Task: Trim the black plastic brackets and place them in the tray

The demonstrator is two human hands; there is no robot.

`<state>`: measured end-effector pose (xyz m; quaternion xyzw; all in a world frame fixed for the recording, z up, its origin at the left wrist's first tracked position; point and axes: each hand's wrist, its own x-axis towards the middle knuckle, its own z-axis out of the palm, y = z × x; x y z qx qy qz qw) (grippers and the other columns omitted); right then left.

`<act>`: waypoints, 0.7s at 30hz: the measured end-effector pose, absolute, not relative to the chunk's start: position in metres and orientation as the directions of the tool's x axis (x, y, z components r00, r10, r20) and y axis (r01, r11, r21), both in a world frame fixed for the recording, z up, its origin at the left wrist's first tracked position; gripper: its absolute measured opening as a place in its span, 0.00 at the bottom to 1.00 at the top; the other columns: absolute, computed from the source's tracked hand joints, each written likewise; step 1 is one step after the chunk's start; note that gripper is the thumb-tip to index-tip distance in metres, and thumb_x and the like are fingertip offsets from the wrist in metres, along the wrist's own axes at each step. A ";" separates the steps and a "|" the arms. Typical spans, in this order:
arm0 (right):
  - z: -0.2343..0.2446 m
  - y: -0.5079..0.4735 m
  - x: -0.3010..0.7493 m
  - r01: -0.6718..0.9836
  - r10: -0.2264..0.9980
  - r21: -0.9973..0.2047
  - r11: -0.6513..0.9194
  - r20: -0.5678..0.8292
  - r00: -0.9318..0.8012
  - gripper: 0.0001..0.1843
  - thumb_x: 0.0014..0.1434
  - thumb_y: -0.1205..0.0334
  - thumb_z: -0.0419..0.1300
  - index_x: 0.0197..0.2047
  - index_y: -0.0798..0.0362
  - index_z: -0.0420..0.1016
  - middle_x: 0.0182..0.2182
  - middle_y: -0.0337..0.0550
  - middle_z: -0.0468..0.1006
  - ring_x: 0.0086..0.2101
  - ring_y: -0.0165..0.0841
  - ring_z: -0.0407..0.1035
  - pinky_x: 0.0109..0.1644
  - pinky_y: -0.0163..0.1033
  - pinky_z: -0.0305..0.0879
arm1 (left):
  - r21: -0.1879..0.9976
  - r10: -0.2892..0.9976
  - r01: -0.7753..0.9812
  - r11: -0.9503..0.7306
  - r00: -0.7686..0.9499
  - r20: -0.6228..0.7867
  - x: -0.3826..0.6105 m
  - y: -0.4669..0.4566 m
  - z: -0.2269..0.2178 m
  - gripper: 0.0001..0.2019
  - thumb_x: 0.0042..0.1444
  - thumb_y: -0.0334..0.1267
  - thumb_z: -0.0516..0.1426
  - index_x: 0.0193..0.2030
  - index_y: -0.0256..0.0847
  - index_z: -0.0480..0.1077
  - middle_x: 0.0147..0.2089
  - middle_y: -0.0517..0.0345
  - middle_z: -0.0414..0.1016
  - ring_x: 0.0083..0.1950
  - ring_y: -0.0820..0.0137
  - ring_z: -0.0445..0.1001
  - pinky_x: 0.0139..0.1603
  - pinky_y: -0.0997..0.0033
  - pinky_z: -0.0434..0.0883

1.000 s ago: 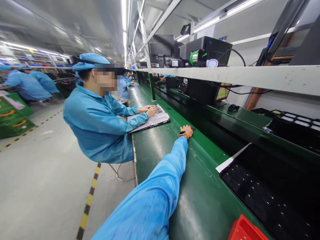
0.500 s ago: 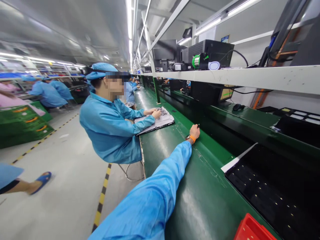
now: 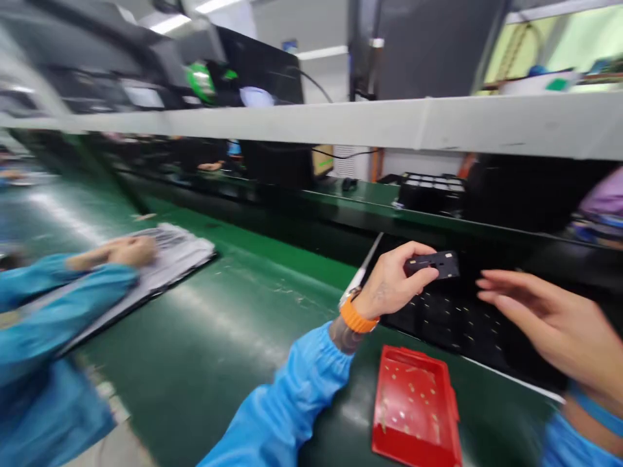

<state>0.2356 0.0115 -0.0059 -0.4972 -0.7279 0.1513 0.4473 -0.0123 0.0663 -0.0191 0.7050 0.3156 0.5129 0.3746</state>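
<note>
My left hand (image 3: 395, 280), with an orange watch band at the wrist, pinches a small flat black part (image 3: 444, 264) between thumb and fingers. The part has a notch and a few small pale pads; its exact kind cannot be told. To its right, my right hand (image 3: 545, 318) hangs with fingers stretched and thumb a little apart, holding nothing and not touching the part. Below both hands lies a large black panel (image 3: 438, 324) dotted with small light pieces. Nearer to me, a red tray (image 3: 407, 425) holds several tiny pale pieces.
On the left, a co-worker's hands (image 3: 131, 250) rest over a panel with a white sheet (image 3: 192, 248) on the green bench (image 3: 228, 337). A white shelf edge (image 3: 292, 124) runs across above the bench, carrying monitors and a green spool (image 3: 200, 81). A dark channel lies behind.
My view has turned right. My left hand has come back from the bench near the co-worker to above the black panel, with the black part now plainly visible. My right hand has entered view.
</note>
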 end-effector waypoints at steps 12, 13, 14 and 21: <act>-0.010 0.003 0.195 0.325 0.815 -0.756 0.568 0.572 -0.096 0.12 0.63 0.65 0.65 0.50 0.53 0.79 0.31 0.39 0.81 0.26 0.29 0.76 0.28 0.32 0.76 | 0.769 0.765 0.173 -0.616 0.365 0.530 -0.002 0.032 -0.008 0.09 0.61 0.35 0.60 0.48 0.41 0.78 0.39 0.60 0.82 0.35 0.71 0.76 0.36 0.74 0.70; -0.012 0.005 0.194 0.340 0.796 -0.736 0.586 0.602 -0.068 0.13 0.63 0.66 0.65 0.51 0.53 0.77 0.32 0.39 0.81 0.26 0.29 0.76 0.28 0.32 0.76 | 0.766 0.767 0.181 -0.617 0.358 0.533 -0.002 0.032 -0.008 0.09 0.61 0.35 0.60 0.47 0.41 0.78 0.38 0.60 0.81 0.35 0.72 0.76 0.35 0.74 0.70; -0.014 0.006 0.193 0.366 0.769 -0.706 0.606 0.637 -0.043 0.13 0.63 0.66 0.65 0.51 0.52 0.77 0.33 0.39 0.81 0.27 0.29 0.76 0.29 0.33 0.77 | 0.767 0.771 0.187 -0.614 0.348 0.533 -0.002 0.032 -0.008 0.09 0.61 0.35 0.60 0.47 0.41 0.78 0.38 0.61 0.81 0.35 0.72 0.76 0.35 0.74 0.70; -0.017 0.011 0.186 0.547 0.493 -0.345 0.763 0.858 -0.145 0.12 0.65 0.73 0.62 0.47 0.50 0.81 0.39 0.42 0.82 0.36 0.32 0.77 0.39 0.36 0.78 | 0.895 0.840 0.033 -0.444 0.362 0.403 -0.003 0.029 -0.004 0.14 0.57 0.37 0.59 0.49 0.38 0.79 0.33 0.60 0.78 0.29 0.74 0.73 0.31 0.75 0.70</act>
